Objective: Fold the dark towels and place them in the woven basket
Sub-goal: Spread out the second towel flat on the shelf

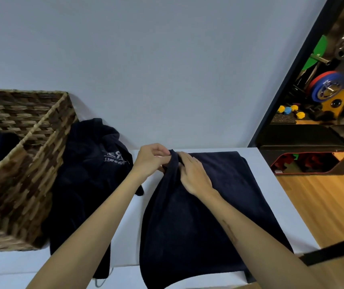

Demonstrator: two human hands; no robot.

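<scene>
Forearms cross towel [198, 215]; basket [27, 163], towel heap [87, 163] left.

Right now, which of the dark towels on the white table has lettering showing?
The crumpled dark navy towel beside the brown woven basket shows pale stitched lettering. The flat dark navy towel that both hands grip at its far edge shows none.

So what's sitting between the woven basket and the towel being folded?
In the head view, a crumpled dark towel with pale lettering lies between the woven basket and the towel being folded.
</scene>
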